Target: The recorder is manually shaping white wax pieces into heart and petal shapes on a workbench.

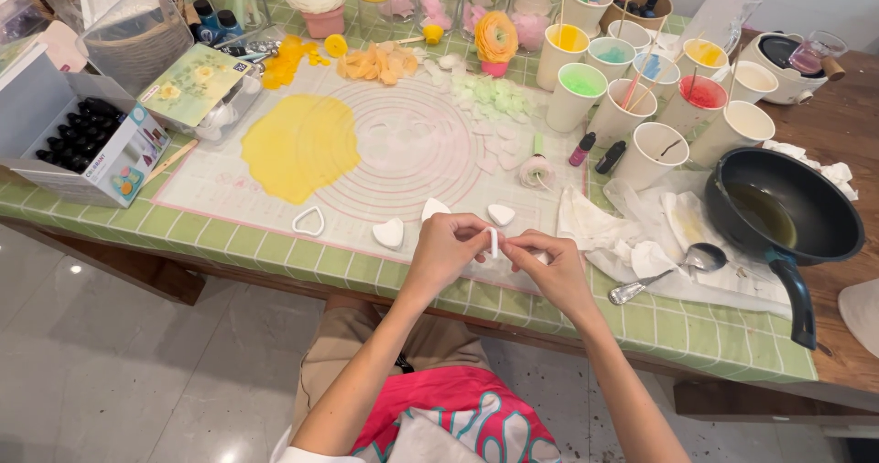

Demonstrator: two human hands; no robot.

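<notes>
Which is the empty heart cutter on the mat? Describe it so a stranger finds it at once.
Start at the big yellow wax sheet on the round-lined mat. Go straight down towards the table's near edge: the cutter lies there alone, left of the left hand. Unlike the solid white hearts beside it, it is only a thin outline.

Bright even daylight, soft shadows, floor glare, wide-angle edge distortion

Three white petal pieces (388, 233) on mat, one pan (787, 208), one spoon (667, 272)
</notes>
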